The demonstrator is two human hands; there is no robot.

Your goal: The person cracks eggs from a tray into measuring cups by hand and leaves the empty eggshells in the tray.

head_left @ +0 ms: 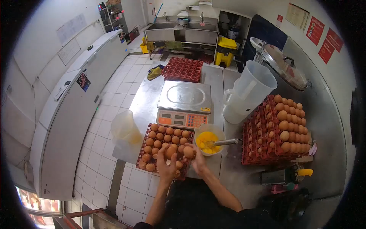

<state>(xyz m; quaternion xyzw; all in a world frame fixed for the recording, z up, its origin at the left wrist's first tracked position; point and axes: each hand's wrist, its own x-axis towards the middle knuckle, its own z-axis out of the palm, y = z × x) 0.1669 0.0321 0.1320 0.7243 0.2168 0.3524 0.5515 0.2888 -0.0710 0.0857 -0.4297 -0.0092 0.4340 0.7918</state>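
My left hand (166, 171) has its fingers curled around a brown egg (171, 152) above the egg tray. Beside it, my right hand (199, 163) grips another brown egg (188, 152), close to the first one. Under both hands lies a red egg tray (142, 149) holding many brown eggs. Just right of the tray stands a translucent plastic jug (224, 152) with yellow egg yolks (205, 138) inside. A whisk (228, 141) leans in that jug, its metal handle pointing right.
Behind the tray sits a digital scale (185, 93), with a stack of red trays (183, 68) beyond. A translucent jug (124, 128) stands left. Rightward are a tall measuring jug (249, 89), stacked egg trays (259, 133) and a black item with a yellow handle (305, 172).
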